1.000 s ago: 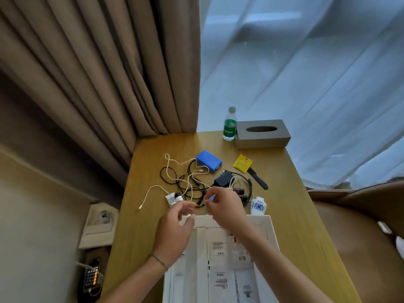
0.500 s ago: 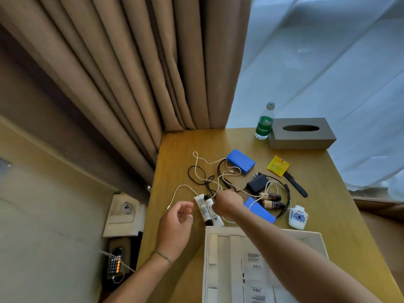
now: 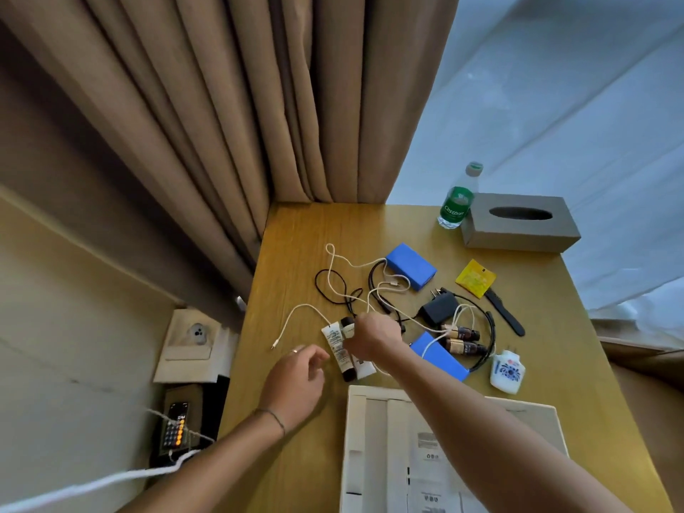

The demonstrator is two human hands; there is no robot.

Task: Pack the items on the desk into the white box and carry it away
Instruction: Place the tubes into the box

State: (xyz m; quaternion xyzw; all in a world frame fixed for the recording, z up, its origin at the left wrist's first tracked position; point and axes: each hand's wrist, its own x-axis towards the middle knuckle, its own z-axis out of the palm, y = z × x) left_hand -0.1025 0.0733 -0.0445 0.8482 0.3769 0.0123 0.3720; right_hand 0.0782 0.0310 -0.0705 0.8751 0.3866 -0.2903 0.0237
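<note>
The white box (image 3: 357, 420) lies open at the desk's near edge, under my right forearm. Two white tubes (image 3: 336, 346) with black caps lie side by side just beyond it. My right hand (image 3: 375, 338) is curled down over the right-hand tube, among the tangled white cable (image 3: 335, 262) and black cable (image 3: 327, 286); its fingertips are hidden. My left hand (image 3: 296, 377) hovers open just left of the tubes. Further back lie a blue box (image 3: 411, 265), a second blue box (image 3: 440, 359), a black charger (image 3: 438, 309), two brown vials (image 3: 462, 340), a yellow sachet (image 3: 475, 277), a black comb (image 3: 505, 316) and a white-and-blue plug (image 3: 508, 372).
A green-labelled water bottle (image 3: 457, 201) and a grey tissue box (image 3: 518, 222) stand at the desk's far right. Brown curtains (image 3: 222, 124) hang behind the desk. Left of the desk, below its edge, are a wall socket (image 3: 192, 335) and a phone (image 3: 175, 429).
The view has swung left and drawn closer. My right hand has shifted slightly over the right-hand tube; my left hand has moved in beside the tubes.
</note>
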